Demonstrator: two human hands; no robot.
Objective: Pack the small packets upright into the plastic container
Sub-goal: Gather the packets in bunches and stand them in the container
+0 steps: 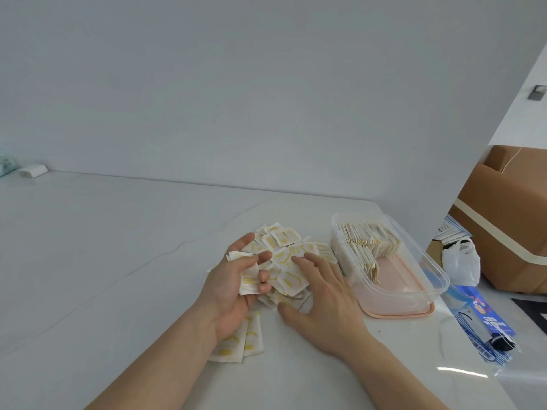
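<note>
**Loose stack, tight slot**

While the left hand (233, 284) curls its grip around a few small packets (248, 278), the right hand (321, 294) lies flat, fingers spread, on the loose pile (288, 266) on the table (103, 247). Just right sits the plastic container (414, 270), rows of packets standing at its far end, near end bare. Risk, I'd say: the gathered stack fans out or tips flat going in, toppling the standing rows. Beyond it, a white bag (461, 258), cardboard box (509, 220) and blue wrappers (485, 324) crowd that edge.
</note>
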